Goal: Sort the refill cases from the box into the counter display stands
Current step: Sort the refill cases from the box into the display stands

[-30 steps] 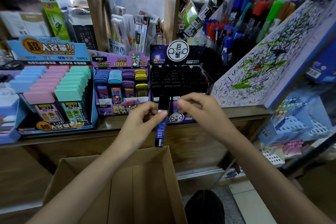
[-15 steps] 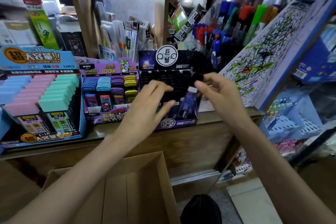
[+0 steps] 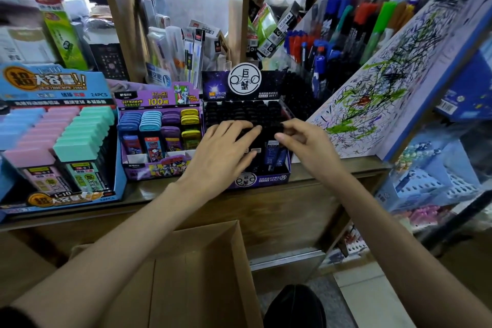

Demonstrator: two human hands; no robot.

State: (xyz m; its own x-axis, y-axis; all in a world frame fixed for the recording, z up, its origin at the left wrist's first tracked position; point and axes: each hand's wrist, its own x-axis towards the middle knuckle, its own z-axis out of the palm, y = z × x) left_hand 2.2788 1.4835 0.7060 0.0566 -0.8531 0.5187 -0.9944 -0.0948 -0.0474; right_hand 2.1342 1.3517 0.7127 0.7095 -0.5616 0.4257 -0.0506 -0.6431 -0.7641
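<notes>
Over the dark display stand (image 3: 266,181), left hand (image 3: 223,152) flat on black caps (image 3: 239,112), right hand (image 3: 306,146) curled, grip indiscernible.

Two grips (image 3: 226,153) — one box (image 3: 191,274)

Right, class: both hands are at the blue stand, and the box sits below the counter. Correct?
No. In the head view the left hand and the right hand, pinching a case, are at the black stand; the box does sit below the counter.
</notes>
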